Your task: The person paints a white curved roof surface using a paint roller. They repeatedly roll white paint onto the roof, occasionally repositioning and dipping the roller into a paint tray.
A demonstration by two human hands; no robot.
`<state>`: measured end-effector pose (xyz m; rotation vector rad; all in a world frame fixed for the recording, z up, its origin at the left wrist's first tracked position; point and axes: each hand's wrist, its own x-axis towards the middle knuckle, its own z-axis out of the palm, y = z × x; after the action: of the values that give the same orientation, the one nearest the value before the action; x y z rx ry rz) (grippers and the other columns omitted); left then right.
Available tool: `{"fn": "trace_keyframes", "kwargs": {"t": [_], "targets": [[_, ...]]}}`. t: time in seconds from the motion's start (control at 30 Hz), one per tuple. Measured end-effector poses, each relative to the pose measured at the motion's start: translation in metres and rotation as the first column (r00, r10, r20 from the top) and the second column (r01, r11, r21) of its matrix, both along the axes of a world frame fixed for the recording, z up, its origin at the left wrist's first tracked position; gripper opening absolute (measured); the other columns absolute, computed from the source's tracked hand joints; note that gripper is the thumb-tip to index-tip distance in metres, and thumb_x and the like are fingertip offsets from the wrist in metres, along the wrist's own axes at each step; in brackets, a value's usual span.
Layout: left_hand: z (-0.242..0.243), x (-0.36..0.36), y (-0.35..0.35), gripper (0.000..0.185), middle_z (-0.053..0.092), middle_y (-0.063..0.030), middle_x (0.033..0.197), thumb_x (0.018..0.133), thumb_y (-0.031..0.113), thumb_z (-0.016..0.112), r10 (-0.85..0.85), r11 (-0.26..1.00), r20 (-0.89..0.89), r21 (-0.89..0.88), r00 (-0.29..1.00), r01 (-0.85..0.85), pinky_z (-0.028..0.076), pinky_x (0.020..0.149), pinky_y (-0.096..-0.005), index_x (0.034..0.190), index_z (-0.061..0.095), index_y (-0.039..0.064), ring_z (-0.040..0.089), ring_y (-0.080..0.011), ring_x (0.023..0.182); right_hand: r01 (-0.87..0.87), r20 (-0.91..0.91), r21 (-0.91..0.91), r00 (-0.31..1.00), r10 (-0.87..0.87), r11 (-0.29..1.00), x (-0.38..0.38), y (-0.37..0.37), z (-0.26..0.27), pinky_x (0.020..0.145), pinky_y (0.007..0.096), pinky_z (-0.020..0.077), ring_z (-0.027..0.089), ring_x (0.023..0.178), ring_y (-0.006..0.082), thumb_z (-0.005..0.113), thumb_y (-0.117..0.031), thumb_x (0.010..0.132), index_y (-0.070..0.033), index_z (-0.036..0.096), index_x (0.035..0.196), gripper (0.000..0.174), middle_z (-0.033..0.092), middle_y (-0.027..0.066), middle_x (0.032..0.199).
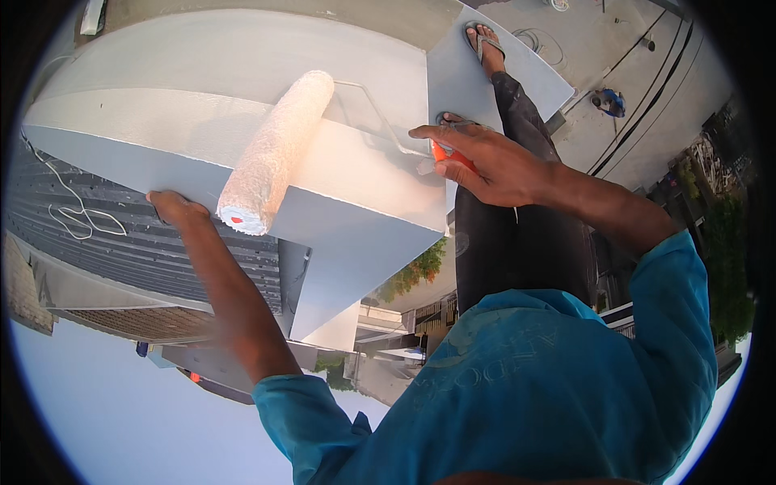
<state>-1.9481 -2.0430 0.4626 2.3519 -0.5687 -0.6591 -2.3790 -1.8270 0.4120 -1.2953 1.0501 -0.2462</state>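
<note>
My right hand (485, 167) holds the orange handle of a paint roller (276, 151), with the index finger stretched along it. The roller's fluffy sleeve is coated with whitish paint and sits over the corner of a white parapet wall (376, 176). A bent wire frame (382, 115) joins sleeve to handle. Farther left, my left hand (177, 207) grips the edge of the wall's shaded grey face (357, 224); some of its fingers are hidden. My sandalled feet (485, 45) stand on a pale grey ledge (533, 85) beside the wall.
Past the ledge is a drop to a concrete yard (661, 133), where a person (609, 103) is far below. Dark cables (648, 103) cross above it. Beyond the wall lies a corrugated metal roof (145, 206) with a loose white cord (91, 221) on it.
</note>
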Motion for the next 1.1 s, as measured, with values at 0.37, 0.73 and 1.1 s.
{"fn": "trace_keyframes", "kwargs": {"t": [0.37,0.73,1.1], "targets": [[0.001,-0.009,0.007,0.067,0.03,-0.0219,0.162,0.111,0.043,0.016,-0.109,0.994,-0.002,0.013,0.994,0.109,0.035,0.121,-0.0459,0.158,0.021,-0.004,0.037,-0.035,0.147,0.044,0.139,0.129,0.988,-0.062,0.991,-0.084,0.108,0.012,0.065,0.0428,0.0521,0.065,0.065,0.0322,0.049,-0.034,0.108,-0.008,0.036,0.154,0.053,0.061,0.0154,0.08],[-0.005,0.002,0.004,0.063,0.036,-0.0234,0.158,0.111,0.037,0.018,-0.11,0.994,0.002,-0.019,0.994,0.11,0.039,0.119,-0.0456,0.155,0.025,-0.008,0.043,-0.0351,0.142,0.019,0.059,0.327,0.997,-0.04,0.945,-0.112,0.127,0.04,0.082,0.0438,0.0519,0.065,0.089,0.0325,0.057,-0.023,0.102,-0.012,0.04,0.151,0.053,0.065,0.0149,0.101],[-0.002,0.004,0.003,0.055,0.042,-0.0215,0.153,0.11,0.028,0.024,-0.103,0.994,0.064,-0.024,0.993,0.105,0.046,0.114,-0.0454,0.152,0.032,-0.008,0.049,-0.0352,0.136,0.092,0.089,0.281,0.989,-0.121,0.955,-0.109,0.151,0.052,0.069,0.0428,0.0548,0.069,0.072,0.0279,0.055,-0.028,0.106,-0.01,0.035,0.154,0.055,0.065,0.0138,0.083]]}}
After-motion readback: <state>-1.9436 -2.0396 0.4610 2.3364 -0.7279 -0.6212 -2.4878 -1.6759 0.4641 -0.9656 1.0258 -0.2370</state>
